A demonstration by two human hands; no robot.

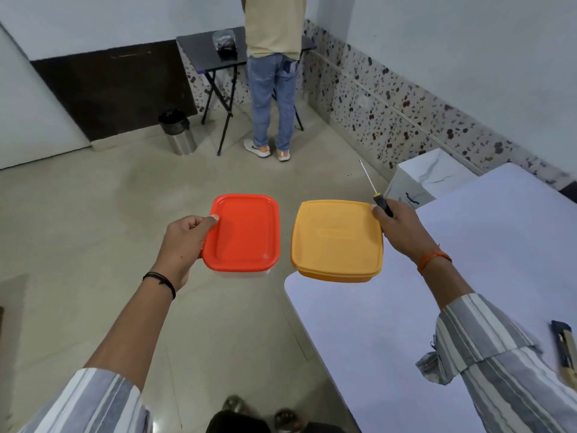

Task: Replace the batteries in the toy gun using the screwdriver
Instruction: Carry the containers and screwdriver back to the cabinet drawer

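At centre left we see our left hand [184,242] gripping the red-lidded box [243,234] by its left edge, thumb on the lid. At centre right our right hand [401,229] holds the yellow-lidded box [337,240] and the screwdriver [376,195] together; its fingers curl round the black handle, shaft pointing toward the top of the frame. The white bench [468,245] fills the lower right.

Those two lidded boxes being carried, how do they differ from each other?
The red-lidded box is held by the left hand alone, over the floor; the yellow-lidded box is in the right hand, which also grips a screwdriver, and its near edge reaches over the white table. The red-lidded box shows a pale, clear-looking body below its lid; the yellow one looks yellow throughout. Both are rounded rectangles, closed and held roughly level.
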